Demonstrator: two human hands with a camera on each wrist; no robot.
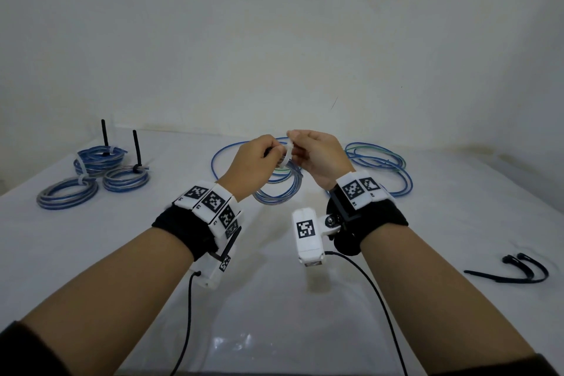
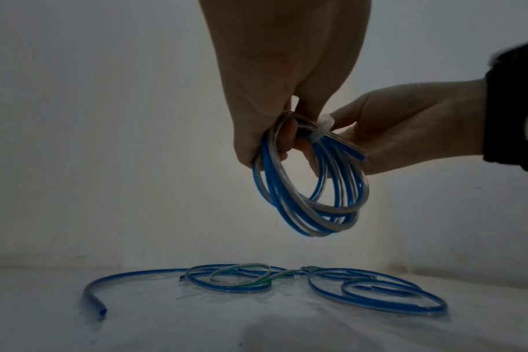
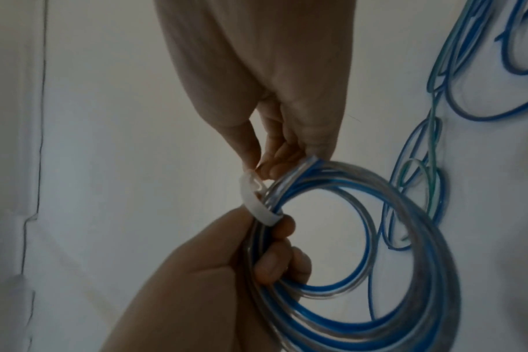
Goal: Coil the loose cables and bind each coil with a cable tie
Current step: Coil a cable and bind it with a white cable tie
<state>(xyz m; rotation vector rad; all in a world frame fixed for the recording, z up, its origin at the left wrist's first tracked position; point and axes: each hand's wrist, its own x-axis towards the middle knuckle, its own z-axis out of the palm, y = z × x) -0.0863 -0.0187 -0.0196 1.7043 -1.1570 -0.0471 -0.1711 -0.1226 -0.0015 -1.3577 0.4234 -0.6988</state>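
I hold a blue-and-clear cable coil [image 2: 311,190] in the air above the white tabletop [image 1: 274,299], so both hands can reach around it. My left hand [image 1: 253,162] grips the bunched loops, keeping them from springing apart. My right hand [image 1: 317,156] pinches a white cable tie [image 3: 256,202] wrapped around the bundle, likely to cinch it. Three bound coils [image 1: 91,174] lie far left; loose cables [image 1: 381,162] wait beyond, and spare black ties [image 1: 518,272] lie at right.

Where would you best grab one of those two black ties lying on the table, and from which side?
Judging by shape, take a black tie by its straight tail, which lies flat and apart from the curled head ends. Come from above with the right hand, which is nearer; a fingertip pinch should lift it.
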